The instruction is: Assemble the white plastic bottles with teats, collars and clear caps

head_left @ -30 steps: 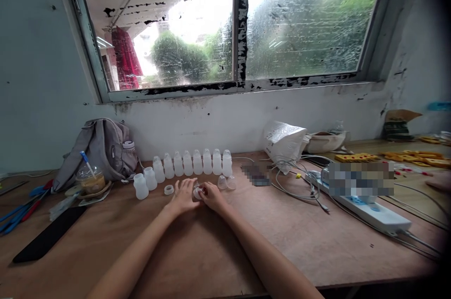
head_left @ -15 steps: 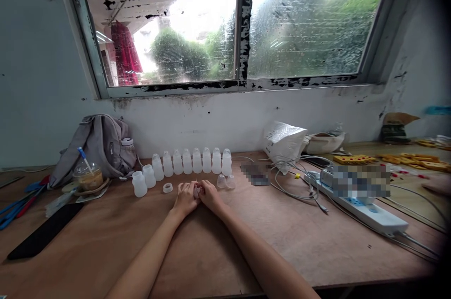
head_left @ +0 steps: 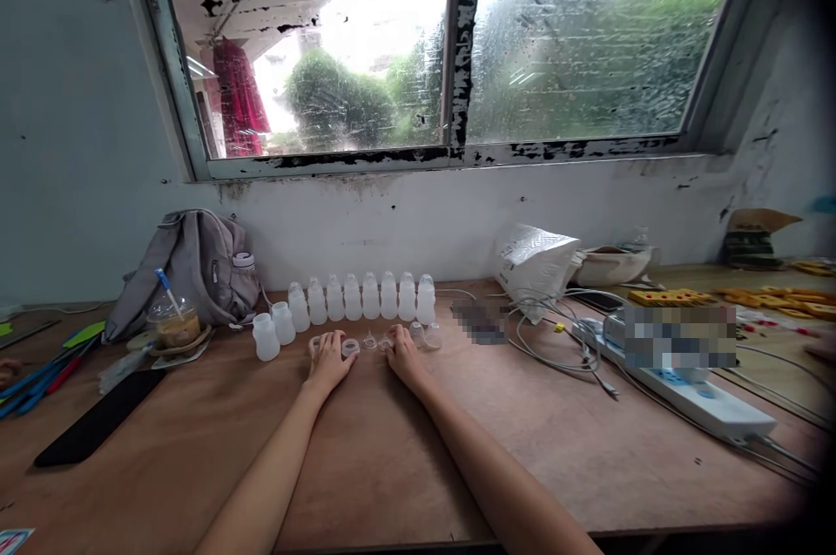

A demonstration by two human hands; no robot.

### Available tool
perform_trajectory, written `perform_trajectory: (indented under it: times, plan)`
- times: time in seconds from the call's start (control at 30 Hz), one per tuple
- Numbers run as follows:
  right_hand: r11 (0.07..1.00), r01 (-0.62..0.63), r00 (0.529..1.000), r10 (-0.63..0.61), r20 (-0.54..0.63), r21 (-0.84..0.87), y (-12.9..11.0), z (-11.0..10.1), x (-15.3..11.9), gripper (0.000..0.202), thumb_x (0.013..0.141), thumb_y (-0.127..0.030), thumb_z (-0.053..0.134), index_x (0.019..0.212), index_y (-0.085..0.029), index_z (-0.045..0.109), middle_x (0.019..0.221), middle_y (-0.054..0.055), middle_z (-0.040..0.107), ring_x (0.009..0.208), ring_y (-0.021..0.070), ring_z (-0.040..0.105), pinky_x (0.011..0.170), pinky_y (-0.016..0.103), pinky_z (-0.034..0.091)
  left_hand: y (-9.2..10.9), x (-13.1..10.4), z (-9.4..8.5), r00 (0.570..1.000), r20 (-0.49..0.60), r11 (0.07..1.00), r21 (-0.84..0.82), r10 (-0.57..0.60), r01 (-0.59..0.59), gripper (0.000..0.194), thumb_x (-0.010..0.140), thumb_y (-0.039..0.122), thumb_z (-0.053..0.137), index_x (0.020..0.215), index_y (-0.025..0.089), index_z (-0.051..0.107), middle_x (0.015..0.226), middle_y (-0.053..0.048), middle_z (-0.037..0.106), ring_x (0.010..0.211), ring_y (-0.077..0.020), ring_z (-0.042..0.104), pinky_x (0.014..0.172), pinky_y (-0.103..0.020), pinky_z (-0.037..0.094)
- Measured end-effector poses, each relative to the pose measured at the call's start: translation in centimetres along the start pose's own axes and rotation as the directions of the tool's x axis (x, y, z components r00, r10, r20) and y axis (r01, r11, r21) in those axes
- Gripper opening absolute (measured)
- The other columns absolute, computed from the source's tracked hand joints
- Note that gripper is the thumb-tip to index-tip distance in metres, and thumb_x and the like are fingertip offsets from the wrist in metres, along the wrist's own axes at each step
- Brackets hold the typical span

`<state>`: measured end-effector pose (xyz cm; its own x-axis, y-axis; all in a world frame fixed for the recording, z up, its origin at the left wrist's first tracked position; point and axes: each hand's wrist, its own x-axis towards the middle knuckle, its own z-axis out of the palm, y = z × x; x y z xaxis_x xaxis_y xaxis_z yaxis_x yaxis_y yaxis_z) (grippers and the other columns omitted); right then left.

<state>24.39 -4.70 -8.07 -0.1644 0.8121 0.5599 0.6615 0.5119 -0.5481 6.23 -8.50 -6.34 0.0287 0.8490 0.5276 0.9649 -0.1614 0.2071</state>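
Observation:
My left hand [head_left: 332,359] rests on the wooden table with its fingers around a white ring [head_left: 351,347], thumb at the ring's right side. Another ring is partly hidden under its left fingers. Between the hands a clear nipple [head_left: 369,341] stands on the table. My right hand [head_left: 402,352] has its fingertips on a small clear piece [head_left: 385,345], mostly covered. Two clear caps [head_left: 432,335] stand just right of it. Behind the hands is a row of several capped white bottles [head_left: 353,298], with two uncapped bottles [head_left: 266,338] at its left end.
On the left are a grey backpack [head_left: 196,267], an iced drink [head_left: 175,324] and a black flat strip [head_left: 97,420]. Cables, a white power strip [head_left: 692,394] and a silvery bag [head_left: 535,267] lie to the right. A person's fingers show at the far left edge.
My hands, together before, have moved apart. A ring now sits at my left hand and a nipple stands between them. The view has shifted slightly.

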Motion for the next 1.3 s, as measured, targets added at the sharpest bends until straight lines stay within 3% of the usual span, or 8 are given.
perform_trajectory:
  times: [0.23,0.43,0.67,1.03,1.17,1.3]
  plan:
    - [0.996,-0.026,0.997,0.031,0.066,-0.082,-0.4,-0.3,-0.1,0.021,0.069,-0.006,0.042,0.085,-0.016,0.052,0.088,0.006,0.048,0.079,0.0158,0.048,0.071,0.025,0.038,-0.2,0.0,-0.3,0.999,0.009,0.995,0.083,-0.052,0.051,0.037,0.074,0.031,0.05,0.11,0.022,0.046,0.112,-0.008,0.051,0.108,-0.0241,0.04,0.093,-0.042,0.022]
    - [0.988,-0.001,0.988,0.025,0.153,-0.156,-1.0,-0.4,-0.5,0.017,0.078,-0.02,0.046,0.084,-0.022,0.062,0.093,0.005,0.052,0.089,0.0172,0.047,0.075,0.026,0.032,0.4,-0.1,-0.3,0.999,0.031,0.991,0.128,-0.03,0.026,0.018,0.076,0.032,0.049,0.089,0.022,0.055,0.11,-0.006,0.051,0.108,-0.0225,0.038,0.095,-0.041,0.019]
    - [0.971,-0.017,0.978,0.066,0.2,-0.237,-1.1,-0.5,-0.6,0.025,0.081,-0.021,0.042,0.098,-0.021,0.06,0.101,0.008,0.052,0.094,0.0189,0.046,0.076,0.028,0.03,-0.4,0.0,-0.2,0.991,0.0,0.974,0.181,-0.135,0.133,0.019,0.077,0.031,0.045,0.087,0.018,0.055,0.105,-0.01,0.052,0.105,-0.0253,0.04,0.091,-0.046,0.024]
    - [0.959,-0.021,0.962,0.096,0.254,-0.282,-1.5,-0.7,-0.6,0.031,0.084,-0.027,0.038,0.11,-0.024,0.054,0.117,0.008,0.047,0.104,0.02,0.042,0.083,0.03,0.027,-0.7,-0.2,-0.1,0.978,0.005,0.949,0.242,-0.208,0.201,0.04,0.075,0.014,0.038,0.114,0.017,0.046,0.124,-0.013,0.043,0.12,-0.0283,0.028,0.096,-0.049,0.02]
    - [0.953,-0.033,0.961,0.114,0.253,-0.301,-1.6,-0.7,-0.7,0.032,0.083,-0.024,0.038,0.112,-0.025,0.052,0.121,0.008,0.044,0.106,0.0208,0.041,0.083,0.031,0.026,-0.3,-0.2,-0.2,0.984,0.051,0.96,0.234,-0.173,0.157,0.043,0.077,0.021,0.037,0.119,0.023,0.044,0.131,-0.01,0.038,0.124,-0.0273,0.023,0.098,-0.049,0.017]
    - [0.946,-0.045,0.962,0.127,0.242,-0.321,-2.0,-0.7,-1.0,0.03,0.084,-0.027,0.036,0.108,-0.025,0.055,0.11,0.008,0.051,0.101,0.0213,0.043,0.082,0.032,0.026,0.2,-0.4,0.1,0.97,0.135,0.955,0.248,-0.203,0.165,0.049,0.077,0.027,0.037,0.126,0.027,0.036,0.135,-0.011,0.031,0.126,-0.032,0.018,0.097,-0.055,0.01]
